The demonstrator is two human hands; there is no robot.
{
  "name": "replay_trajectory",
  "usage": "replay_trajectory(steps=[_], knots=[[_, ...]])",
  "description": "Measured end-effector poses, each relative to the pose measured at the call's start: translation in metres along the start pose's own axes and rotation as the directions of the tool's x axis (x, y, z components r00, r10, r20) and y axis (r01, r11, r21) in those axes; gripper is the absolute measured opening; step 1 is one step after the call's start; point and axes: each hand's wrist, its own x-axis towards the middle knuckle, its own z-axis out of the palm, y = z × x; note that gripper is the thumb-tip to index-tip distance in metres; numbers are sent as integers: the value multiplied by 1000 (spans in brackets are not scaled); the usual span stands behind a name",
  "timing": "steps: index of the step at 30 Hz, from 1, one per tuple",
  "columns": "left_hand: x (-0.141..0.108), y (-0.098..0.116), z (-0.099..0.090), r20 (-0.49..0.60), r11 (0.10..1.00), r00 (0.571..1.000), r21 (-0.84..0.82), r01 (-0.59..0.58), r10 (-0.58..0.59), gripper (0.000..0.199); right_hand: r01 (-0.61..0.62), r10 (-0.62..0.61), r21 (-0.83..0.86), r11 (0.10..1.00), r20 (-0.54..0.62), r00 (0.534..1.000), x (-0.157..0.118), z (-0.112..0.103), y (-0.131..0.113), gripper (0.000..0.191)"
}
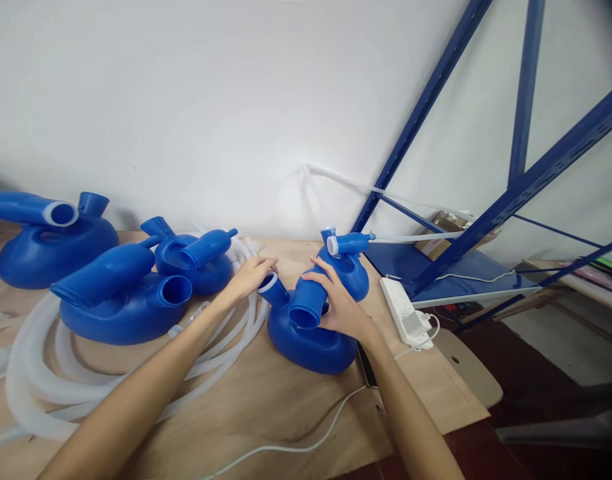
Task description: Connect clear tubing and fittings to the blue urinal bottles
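A blue plastic urinal bottle (313, 350) sits on the wooden table before me, with a short neck (273, 288) that has a white rim and a wide, open cylindrical blue funnel (306, 310) above its body. My right hand (339, 303) is closed around the funnel from the right, fingers over its top. At the neck's mouth is my left hand (257, 275), its fingers curled together against the white rim; the fingertips are partly hidden. Behind it stands another blue urinal bottle (353, 273), with a white-rimmed funnel and a clear hose (411, 237) attached.
Several more blue bottles (121, 323) stand at the left. Coiled translucent hoses (36, 380) lie around them. A white power strip (403, 313) with a plug lies near the right edge, beside a blue metal shelf (451, 273). A white cable (286, 449) crosses the front.
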Motion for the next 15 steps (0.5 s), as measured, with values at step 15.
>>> replay_trajectory(steps=[15], knots=[[20,-8,29,226,987,974,-144,66,-32,45,-31,49,208,978,-82,995,-6,9,1,77]])
